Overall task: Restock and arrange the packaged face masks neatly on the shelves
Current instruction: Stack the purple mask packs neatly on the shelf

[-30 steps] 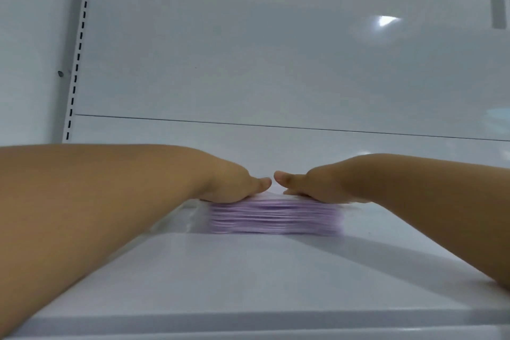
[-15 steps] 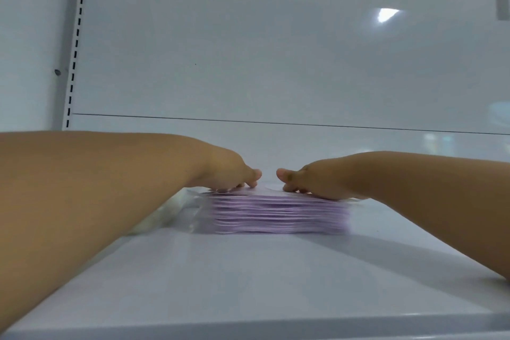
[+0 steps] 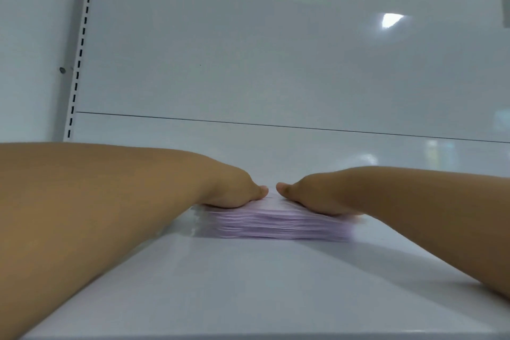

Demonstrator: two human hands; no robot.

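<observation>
- Landmark: the stack [image 3: 276, 225] of lilac mask packs, lying flat on the white shelf [image 3: 248, 290], set well back from the shelf's front edge and short of the back panel [image 3: 276, 63].
- Left hand [image 3: 234, 192]: palm down on the stack's left top, fingers flat and spread out over it, not curled round anything. It presses; it does not clamp.
- Right hand [image 3: 311, 196]: the same on the stack's right top, laid flat, nothing pinched. The two thumbs point at each other above the stack's middle, near but not touching.
- Judged purpose: flat palms from above hold the slippery packs level, so the pile can be squared or slid as one block without fanning out.
- Condition of the stack: edges roughly flush; clear wrapper ends jut out at its left side. Detail is blurred; no count possible.
- Holder: the shelf bears this one stack only in view; bare surface in front of the stack and to both sides.
- Slotted upright [image 3: 80, 50] stands behind and left of the stack.
- Risk, judged: uneven pressure could skew the upper packs.
</observation>
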